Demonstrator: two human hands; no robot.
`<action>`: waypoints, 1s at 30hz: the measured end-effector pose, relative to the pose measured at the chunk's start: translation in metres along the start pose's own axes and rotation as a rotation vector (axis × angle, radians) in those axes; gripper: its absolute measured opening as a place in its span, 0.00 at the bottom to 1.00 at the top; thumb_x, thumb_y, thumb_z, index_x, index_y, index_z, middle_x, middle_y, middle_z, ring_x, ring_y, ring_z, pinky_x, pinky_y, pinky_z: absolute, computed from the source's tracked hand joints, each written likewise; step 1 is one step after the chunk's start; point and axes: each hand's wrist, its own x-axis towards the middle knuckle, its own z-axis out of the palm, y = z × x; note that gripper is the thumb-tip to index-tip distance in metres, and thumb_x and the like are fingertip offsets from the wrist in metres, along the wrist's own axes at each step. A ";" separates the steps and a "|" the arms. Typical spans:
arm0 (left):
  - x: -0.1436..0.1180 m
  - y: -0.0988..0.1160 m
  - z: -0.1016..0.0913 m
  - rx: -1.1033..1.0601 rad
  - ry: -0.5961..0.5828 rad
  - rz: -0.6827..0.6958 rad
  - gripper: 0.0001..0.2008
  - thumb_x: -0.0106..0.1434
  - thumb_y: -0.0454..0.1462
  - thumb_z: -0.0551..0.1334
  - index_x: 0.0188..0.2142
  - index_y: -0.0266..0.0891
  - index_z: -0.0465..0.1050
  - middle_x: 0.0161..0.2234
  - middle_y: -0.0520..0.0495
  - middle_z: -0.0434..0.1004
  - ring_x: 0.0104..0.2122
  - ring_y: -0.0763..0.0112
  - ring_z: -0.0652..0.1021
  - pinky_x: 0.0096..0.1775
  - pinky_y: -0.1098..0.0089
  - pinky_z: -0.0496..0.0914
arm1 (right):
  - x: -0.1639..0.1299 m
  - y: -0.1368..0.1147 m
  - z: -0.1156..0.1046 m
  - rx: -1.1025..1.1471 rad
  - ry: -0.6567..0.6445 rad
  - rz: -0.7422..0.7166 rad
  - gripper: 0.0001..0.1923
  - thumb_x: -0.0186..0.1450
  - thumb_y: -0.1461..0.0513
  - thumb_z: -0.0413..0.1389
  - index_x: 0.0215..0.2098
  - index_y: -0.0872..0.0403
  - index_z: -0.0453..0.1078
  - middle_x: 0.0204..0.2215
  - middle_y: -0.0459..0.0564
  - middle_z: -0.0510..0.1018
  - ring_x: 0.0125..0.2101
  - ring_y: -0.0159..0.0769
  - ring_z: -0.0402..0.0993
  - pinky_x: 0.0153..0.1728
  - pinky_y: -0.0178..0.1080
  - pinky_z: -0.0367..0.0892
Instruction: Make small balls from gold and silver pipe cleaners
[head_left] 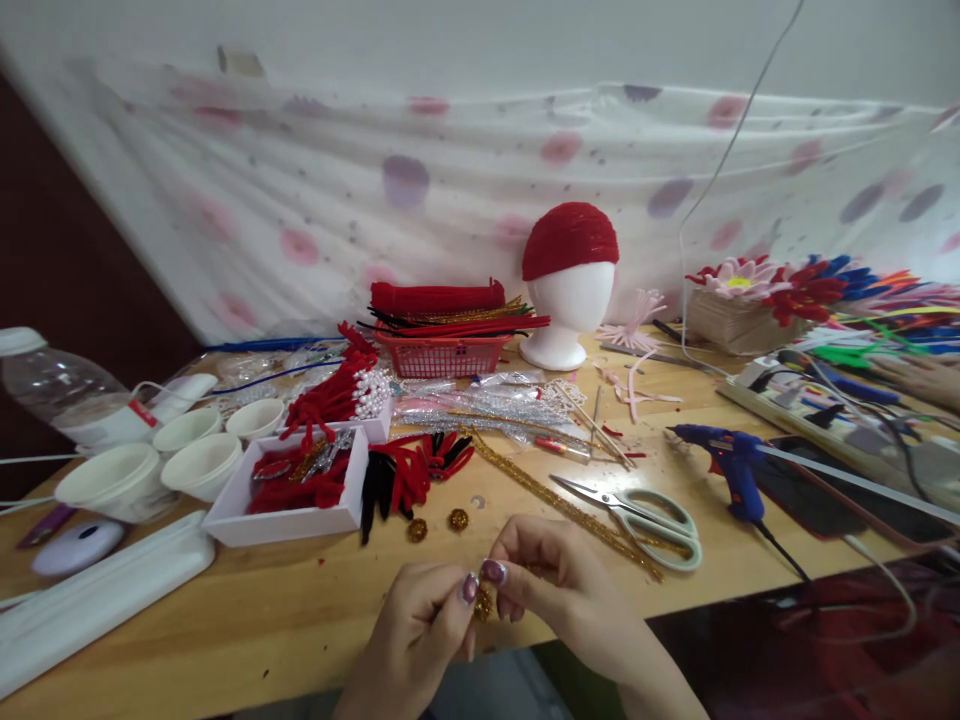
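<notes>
My left hand and my right hand meet over the table's front edge, thumbs and fingers pinched together. Between them is a small coil of gold tinsel pipe cleaner, partly hidden by the fingertips. Two gold tinsel balls, one on the left and one on the right, lie just beyond my hands. Long gold tinsel stems stretch across the wood to the right. Scissors with pale green handles rest over their near end.
A white box of red pieces stands left, beside paper cups. Behind are a red basket of stems and a white foam head with a red cover. A blue glue gun and power strip lie right, near another person's hand.
</notes>
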 end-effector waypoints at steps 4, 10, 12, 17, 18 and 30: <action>0.001 -0.006 0.012 -0.039 0.249 0.017 0.21 0.70 0.40 0.51 0.19 0.43 0.59 0.17 0.54 0.63 0.18 0.72 0.66 0.25 0.71 0.61 | -0.002 0.020 0.015 0.174 0.137 -0.010 0.22 0.58 0.47 0.67 0.26 0.56 0.71 0.18 0.45 0.75 0.20 0.29 0.69 0.23 0.31 0.64; 0.002 -0.014 0.029 0.073 0.490 0.153 0.16 0.70 0.33 0.52 0.24 0.43 0.63 0.20 0.54 0.68 0.21 0.71 0.70 0.27 0.72 0.63 | 0.002 0.035 0.031 0.348 0.270 0.024 0.21 0.56 0.48 0.69 0.27 0.57 0.75 0.20 0.45 0.76 0.22 0.28 0.72 0.26 0.30 0.67; 0.000 -0.017 0.033 0.104 0.522 0.150 0.16 0.70 0.31 0.52 0.25 0.44 0.62 0.20 0.54 0.68 0.21 0.71 0.70 0.27 0.72 0.62 | 0.003 0.038 0.034 0.360 0.298 0.040 0.19 0.54 0.50 0.71 0.29 0.57 0.77 0.21 0.45 0.77 0.22 0.27 0.71 0.25 0.29 0.66; -0.003 -0.025 0.039 0.270 0.544 0.207 0.12 0.69 0.30 0.53 0.29 0.44 0.65 0.24 0.50 0.70 0.25 0.68 0.73 0.31 0.70 0.65 | 0.003 0.050 0.042 0.472 0.448 -0.010 0.18 0.50 0.51 0.73 0.30 0.54 0.79 0.26 0.46 0.81 0.25 0.28 0.72 0.28 0.29 0.66; -0.003 -0.025 0.038 0.280 0.508 0.220 0.12 0.69 0.30 0.52 0.30 0.43 0.65 0.25 0.50 0.71 0.26 0.67 0.74 0.32 0.70 0.66 | 0.002 0.052 0.042 0.475 0.461 -0.006 0.18 0.50 0.51 0.73 0.30 0.54 0.80 0.26 0.46 0.81 0.25 0.29 0.72 0.28 0.30 0.67; 0.020 0.013 -0.030 0.228 -0.258 0.031 0.10 0.68 0.39 0.57 0.29 0.42 0.67 0.28 0.52 0.73 0.29 0.68 0.73 0.31 0.71 0.63 | -0.001 0.003 -0.003 -0.181 0.105 -0.075 0.10 0.57 0.56 0.69 0.26 0.55 0.80 0.25 0.47 0.78 0.28 0.32 0.72 0.30 0.34 0.65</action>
